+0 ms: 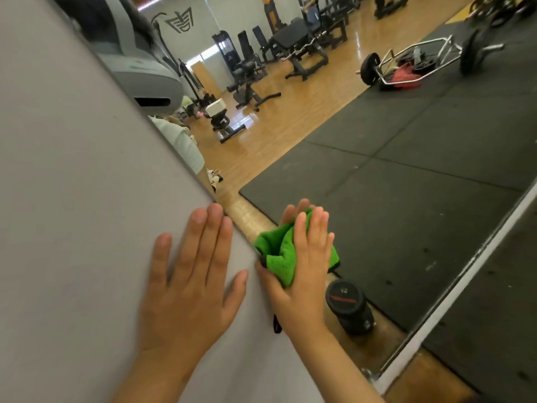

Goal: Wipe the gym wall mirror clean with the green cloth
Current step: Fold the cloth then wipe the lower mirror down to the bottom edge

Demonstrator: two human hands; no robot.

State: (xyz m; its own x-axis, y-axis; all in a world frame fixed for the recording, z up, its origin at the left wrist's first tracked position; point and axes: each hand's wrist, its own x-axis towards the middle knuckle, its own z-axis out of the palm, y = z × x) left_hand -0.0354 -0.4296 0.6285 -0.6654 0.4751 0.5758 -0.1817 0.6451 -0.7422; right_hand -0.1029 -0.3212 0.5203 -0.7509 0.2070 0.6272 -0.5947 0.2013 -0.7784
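Our right hand [308,269] lay flat on the green cloth [276,251], fingers straight and together, pressing it against the gym wall mirror [406,175] near the glass's left edge; the thumb sat along the cloth's lower side. The cloth was bunched under the palm, and a black loop [277,325] hung from it beside the wrist. In the glass we saw the fingertips of the hand's reflection just above the cloth. Our left hand [191,280] rested open on the grey wall [72,199] just beside the mirror's edge, fingers spread and straight, holding nothing. Near the right wrist the mirror showed a black dumbbell [348,306] standing on a strip of wooden floor [290,112]. Further out it reflected black rubber floor mats [406,228], a loaded trap bar [421,59] with a red cloth [406,77] lying inside it, and rows of black weight benches [305,45]. A white frame [465,286] ran along the mirror's right side.
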